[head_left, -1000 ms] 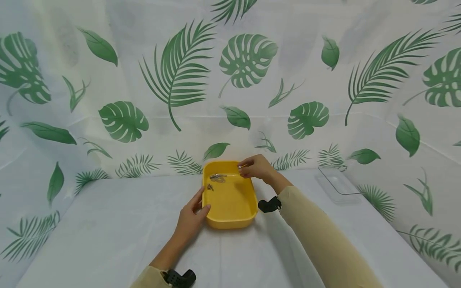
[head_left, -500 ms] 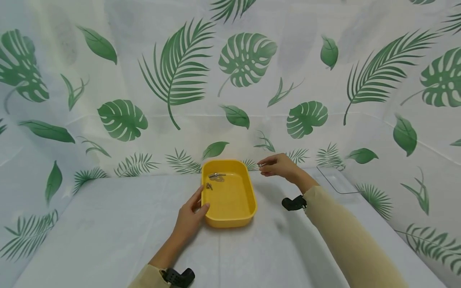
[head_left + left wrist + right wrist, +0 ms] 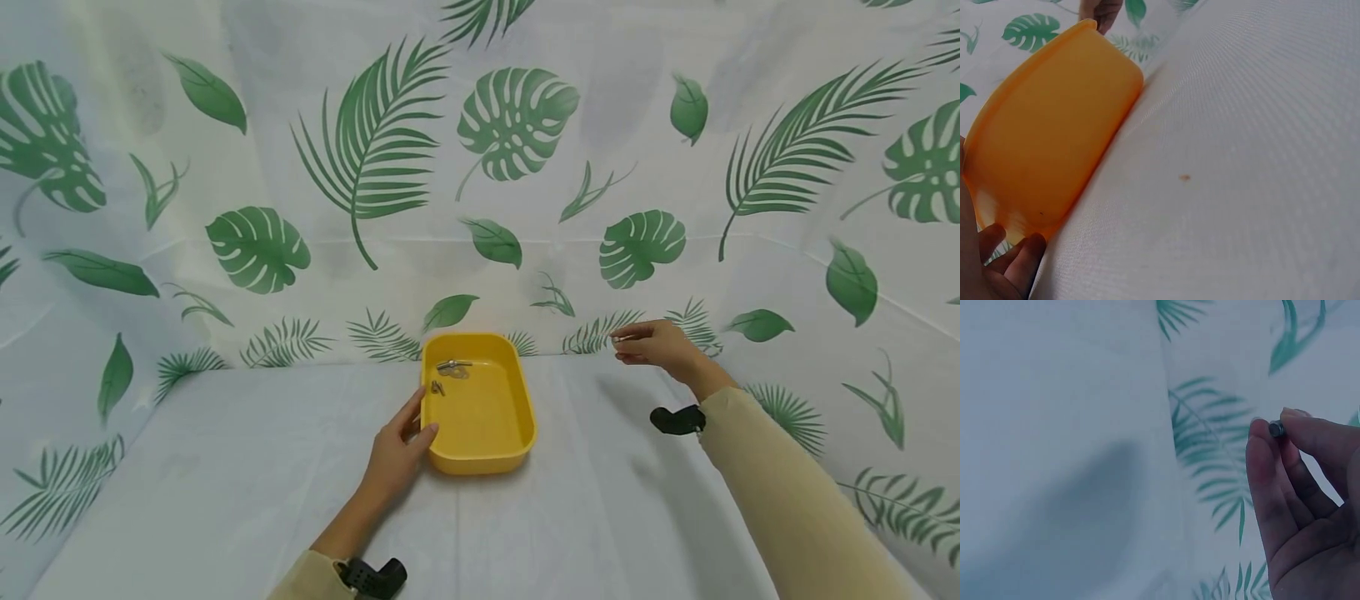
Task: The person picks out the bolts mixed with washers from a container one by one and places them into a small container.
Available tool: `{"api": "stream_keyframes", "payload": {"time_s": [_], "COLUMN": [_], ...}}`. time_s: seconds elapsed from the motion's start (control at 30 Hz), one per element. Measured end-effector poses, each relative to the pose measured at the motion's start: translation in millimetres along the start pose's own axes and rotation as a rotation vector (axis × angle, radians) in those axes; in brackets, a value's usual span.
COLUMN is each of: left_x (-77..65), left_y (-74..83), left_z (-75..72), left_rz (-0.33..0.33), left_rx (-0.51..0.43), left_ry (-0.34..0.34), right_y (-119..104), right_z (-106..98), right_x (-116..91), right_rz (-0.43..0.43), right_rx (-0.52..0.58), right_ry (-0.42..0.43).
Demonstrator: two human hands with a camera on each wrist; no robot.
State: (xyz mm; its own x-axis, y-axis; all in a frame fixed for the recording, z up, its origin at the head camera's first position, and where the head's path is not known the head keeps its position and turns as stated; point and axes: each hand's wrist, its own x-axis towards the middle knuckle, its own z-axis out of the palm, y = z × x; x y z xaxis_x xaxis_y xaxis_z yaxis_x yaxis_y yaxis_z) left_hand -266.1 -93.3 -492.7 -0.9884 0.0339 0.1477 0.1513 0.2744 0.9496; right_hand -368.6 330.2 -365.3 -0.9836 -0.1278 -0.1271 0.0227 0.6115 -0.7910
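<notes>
We judge the work partly done: our right hand (image 3: 656, 346) pinches a small metal cylinder (image 3: 1276, 429), not yet set down, above the counter (image 3: 262, 467). Our left hand (image 3: 397, 458) grips the yellow tray (image 3: 483, 425); beyond that hand, a bolt-like metal fitting (image 3: 453, 365) and smaller hardware (image 3: 437, 388) remain inside.

One tray (image 3: 483, 429), two wrist cameras (image 3: 677, 420) and at least three metal pieces (image 3: 452, 365) show.
</notes>
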Motion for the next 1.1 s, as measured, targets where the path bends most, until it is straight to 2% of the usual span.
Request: {"api": "stream_keyframes", "payload": {"time_s": [0.3,0.57,0.7,0.87,1.1], "left_x": [0.4,-1.0,-1.1,-0.7,-2.0], "left_y": [-0.8,0.1,1.0,1.1,1.2], "left_z": [-0.2,0.0,0.2,0.1,-0.1], "left_rz": [-0.001,0.0,-0.001,-0.004,-0.005], "left_rx": [-0.008,-0.006,-0.007,-0.005,-0.022], "left_ry": [0.002,-0.008,-0.013,-0.013,-0.014], "right_y": [31,61,74,84,96], "right_z": [-37,-59,-72,-83,-87], "right_x": [-12,-19,-25,-30,-33], "right_rz": [0.063,0.136,0.141,0.143,0.167], "right_rx": [-0.06,-0.124,-0.162,-0.156,-0.099], "right_ry": [0.014,0.065,0.084,0.097,0.121]}}
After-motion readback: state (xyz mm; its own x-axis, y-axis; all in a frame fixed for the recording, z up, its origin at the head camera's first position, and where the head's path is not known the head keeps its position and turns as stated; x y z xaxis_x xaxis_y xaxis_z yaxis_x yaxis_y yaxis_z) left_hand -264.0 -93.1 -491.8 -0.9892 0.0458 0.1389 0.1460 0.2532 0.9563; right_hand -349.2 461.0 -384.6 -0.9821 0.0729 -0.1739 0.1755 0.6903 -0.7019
